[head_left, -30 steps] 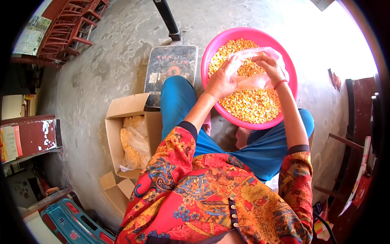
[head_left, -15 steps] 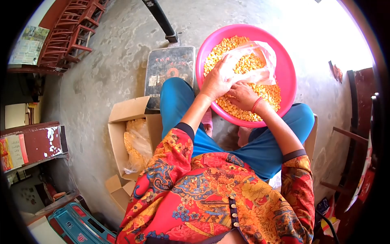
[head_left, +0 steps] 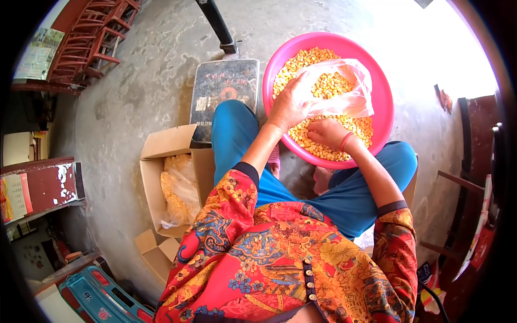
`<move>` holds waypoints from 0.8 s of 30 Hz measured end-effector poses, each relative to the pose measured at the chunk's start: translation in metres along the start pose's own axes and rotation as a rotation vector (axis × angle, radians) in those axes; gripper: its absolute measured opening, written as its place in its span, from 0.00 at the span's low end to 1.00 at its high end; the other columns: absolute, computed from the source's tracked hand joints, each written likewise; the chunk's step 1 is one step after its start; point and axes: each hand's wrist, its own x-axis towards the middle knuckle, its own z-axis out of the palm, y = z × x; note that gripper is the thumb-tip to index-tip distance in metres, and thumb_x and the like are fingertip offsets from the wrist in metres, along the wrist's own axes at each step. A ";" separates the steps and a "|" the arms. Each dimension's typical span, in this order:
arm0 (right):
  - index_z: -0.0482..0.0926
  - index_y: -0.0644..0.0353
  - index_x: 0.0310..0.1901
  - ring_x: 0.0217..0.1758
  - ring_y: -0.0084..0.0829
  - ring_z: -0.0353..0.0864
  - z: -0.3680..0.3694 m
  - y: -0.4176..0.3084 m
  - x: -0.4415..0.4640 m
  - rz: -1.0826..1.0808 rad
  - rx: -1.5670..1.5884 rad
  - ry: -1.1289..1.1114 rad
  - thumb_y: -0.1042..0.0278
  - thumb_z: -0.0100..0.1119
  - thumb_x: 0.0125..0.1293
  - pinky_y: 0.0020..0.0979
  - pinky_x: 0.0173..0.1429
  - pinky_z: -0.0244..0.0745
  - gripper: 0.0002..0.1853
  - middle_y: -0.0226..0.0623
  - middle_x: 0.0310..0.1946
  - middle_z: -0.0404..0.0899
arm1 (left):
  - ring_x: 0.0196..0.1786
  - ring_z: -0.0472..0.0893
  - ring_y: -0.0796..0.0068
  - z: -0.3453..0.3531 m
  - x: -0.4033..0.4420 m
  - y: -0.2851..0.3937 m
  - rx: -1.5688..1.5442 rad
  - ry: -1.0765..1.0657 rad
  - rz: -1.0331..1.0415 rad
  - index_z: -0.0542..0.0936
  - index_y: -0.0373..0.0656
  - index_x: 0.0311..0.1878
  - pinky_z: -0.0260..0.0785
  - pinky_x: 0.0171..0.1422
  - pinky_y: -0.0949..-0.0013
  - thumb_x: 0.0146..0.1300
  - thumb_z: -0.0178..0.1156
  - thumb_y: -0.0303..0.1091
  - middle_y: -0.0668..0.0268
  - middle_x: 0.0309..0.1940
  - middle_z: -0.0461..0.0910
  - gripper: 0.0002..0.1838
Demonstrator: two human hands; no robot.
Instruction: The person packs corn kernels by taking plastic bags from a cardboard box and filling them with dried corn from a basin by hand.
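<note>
A round pink basin (head_left: 383, 102) holds loose yellow corn kernels (head_left: 344, 129). Over the kernels lies a clear plastic bag (head_left: 353, 102), its mouth spread. My left hand (head_left: 291, 105) grips the left edge of this bag, fingers pointing up along it. Below the bag, my right hand (head_left: 327, 133), with a red bracelet at the wrist, is closed with curled fingers low among the kernels. Whatever it may hold is hidden under the fingers.
A black platform scale (head_left: 226, 89) with an upright post stands left of the basin. An open cardboard box (head_left: 151, 188) with bagged corn is beside my left leg. Red chairs (head_left: 91, 43) are stacked at the upper left, a teal case (head_left: 99, 299) lower left.
My right hand has come down from the bag's right side to the kernels below it, and its fingers have curled in. The bag's right side has sunk lower; my left hand stays on it.
</note>
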 end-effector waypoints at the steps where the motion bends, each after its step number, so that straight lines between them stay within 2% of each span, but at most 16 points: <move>1: 0.75 0.61 0.34 0.34 0.44 0.77 0.000 0.005 0.001 -0.001 -0.001 -0.001 0.61 0.50 0.60 0.42 0.42 0.70 0.11 0.44 0.27 0.75 | 0.59 0.69 0.54 0.000 0.001 -0.002 0.033 -0.015 0.028 0.60 0.39 0.63 0.63 0.62 0.61 0.48 0.60 0.26 0.49 0.56 0.68 0.35; 3: 0.75 0.61 0.34 0.25 0.32 0.75 -0.003 0.007 0.004 -0.044 0.314 0.130 0.62 0.49 0.63 0.35 0.32 0.71 0.11 0.37 0.22 0.74 | 0.59 0.69 0.54 0.001 0.001 -0.003 0.065 -0.028 0.055 0.61 0.40 0.63 0.63 0.62 0.61 0.48 0.60 0.26 0.50 0.56 0.68 0.35; 4: 0.75 0.61 0.34 0.25 0.32 0.75 -0.007 0.008 0.003 -0.045 0.312 0.127 0.62 0.49 0.63 0.35 0.32 0.71 0.11 0.37 0.22 0.74 | 0.59 0.69 0.54 0.001 0.001 -0.003 0.052 -0.016 0.059 0.62 0.40 0.62 0.63 0.62 0.61 0.48 0.60 0.26 0.50 0.56 0.68 0.35; 6: 0.75 0.61 0.33 0.19 0.19 0.68 -0.035 -0.010 0.000 0.317 0.872 -0.023 0.62 0.47 0.65 0.24 0.22 0.65 0.12 0.30 0.21 0.71 | 0.58 0.69 0.54 0.002 0.001 -0.003 0.039 -0.002 0.062 0.62 0.41 0.62 0.63 0.62 0.61 0.48 0.60 0.26 0.50 0.56 0.68 0.34; 7: 0.75 0.59 0.32 0.16 0.13 0.63 -0.046 -0.013 -0.001 0.324 1.023 -0.035 0.62 0.46 0.66 0.17 0.18 0.58 0.12 0.27 0.22 0.69 | 0.58 0.69 0.54 0.003 0.002 -0.004 0.033 0.004 0.061 0.62 0.42 0.62 0.64 0.61 0.61 0.48 0.59 0.26 0.51 0.56 0.68 0.34; 8: 0.75 0.60 0.31 0.17 0.16 0.65 -0.058 -0.019 -0.003 0.303 1.080 0.011 0.62 0.47 0.66 0.21 0.19 0.61 0.12 0.28 0.23 0.70 | 0.58 0.69 0.53 0.004 0.001 -0.004 0.026 0.010 0.061 0.63 0.42 0.62 0.64 0.61 0.61 0.47 0.59 0.26 0.51 0.56 0.68 0.34; 9: 0.74 0.59 0.32 0.14 0.14 0.62 -0.061 -0.005 0.001 0.129 0.857 0.099 0.60 0.46 0.66 0.18 0.16 0.55 0.12 0.28 0.22 0.69 | 0.57 0.70 0.53 0.003 0.001 -0.003 0.034 0.005 0.048 0.63 0.43 0.62 0.65 0.60 0.61 0.47 0.59 0.27 0.51 0.56 0.68 0.34; 11: 0.72 0.58 0.32 0.10 0.13 0.58 -0.071 0.004 0.007 0.006 0.900 0.273 0.58 0.45 0.67 0.16 0.12 0.48 0.13 0.27 0.21 0.68 | 0.57 0.70 0.53 0.001 0.000 -0.001 0.010 -0.021 0.006 0.63 0.43 0.62 0.65 0.60 0.61 0.46 0.59 0.27 0.51 0.56 0.68 0.35; 13: 0.71 0.57 0.33 0.11 0.13 0.58 -0.084 0.001 0.015 0.174 1.106 0.462 0.56 0.45 0.68 0.16 0.11 0.47 0.14 0.26 0.21 0.68 | 0.57 0.71 0.53 0.001 0.000 0.000 -0.012 -0.047 -0.034 0.63 0.43 0.62 0.66 0.60 0.61 0.46 0.59 0.26 0.51 0.56 0.68 0.35; 14: 0.74 0.57 0.28 0.25 0.17 0.68 -0.098 0.007 0.014 0.223 1.272 0.393 0.61 0.49 0.66 0.23 0.31 0.67 0.12 0.24 0.23 0.71 | 0.57 0.71 0.53 0.001 0.001 0.001 0.002 -0.047 -0.040 0.63 0.43 0.62 0.66 0.59 0.61 0.46 0.58 0.26 0.51 0.56 0.68 0.35; 16: 0.77 0.59 0.30 0.31 0.17 0.72 -0.097 0.010 0.024 0.273 1.143 0.655 0.61 0.50 0.65 0.22 0.40 0.69 0.12 0.27 0.27 0.75 | 0.57 0.71 0.54 0.001 0.000 0.002 0.021 -0.047 -0.047 0.63 0.43 0.62 0.66 0.59 0.61 0.46 0.58 0.25 0.52 0.56 0.68 0.35; 17: 0.77 0.59 0.30 0.31 0.17 0.72 -0.096 0.011 0.024 0.272 1.146 0.655 0.61 0.50 0.65 0.22 0.40 0.69 0.12 0.27 0.27 0.75 | 0.57 0.70 0.54 0.000 0.000 0.004 0.010 -0.046 -0.049 0.63 0.43 0.62 0.66 0.60 0.61 0.46 0.57 0.25 0.52 0.56 0.68 0.35; 19: 0.79 0.61 0.35 0.37 0.20 0.75 -0.095 0.020 0.021 0.127 0.701 0.722 0.64 0.53 0.62 0.26 0.46 0.72 0.10 0.30 0.33 0.78 | 0.57 0.70 0.54 0.000 0.001 0.005 0.000 -0.045 -0.051 0.63 0.43 0.62 0.66 0.60 0.61 0.46 0.57 0.24 0.52 0.56 0.68 0.35; 20: 0.79 0.61 0.35 0.37 0.20 0.75 -0.092 0.028 0.019 0.127 0.702 0.722 0.64 0.53 0.62 0.26 0.46 0.72 0.10 0.30 0.33 0.78 | 0.58 0.70 0.54 0.001 0.001 0.003 -0.003 -0.021 -0.016 0.62 0.43 0.62 0.65 0.61 0.62 0.46 0.57 0.24 0.52 0.56 0.68 0.35; 22: 0.79 0.62 0.39 0.43 0.21 0.76 -0.083 0.049 0.014 0.155 0.610 0.646 0.68 0.53 0.60 0.27 0.54 0.70 0.09 0.31 0.38 0.79 | 0.58 0.70 0.54 0.004 0.001 -0.001 -0.008 -0.002 0.017 0.62 0.42 0.63 0.65 0.61 0.62 0.46 0.57 0.24 0.51 0.56 0.68 0.35; 24: 0.79 0.62 0.39 0.40 0.20 0.76 -0.083 0.049 0.011 0.176 0.593 0.670 0.71 0.53 0.59 0.26 0.52 0.71 0.09 0.31 0.38 0.79 | 0.59 0.69 0.55 0.004 0.002 -0.002 0.012 0.004 0.017 0.61 0.42 0.63 0.64 0.62 0.63 0.46 0.57 0.24 0.51 0.56 0.68 0.36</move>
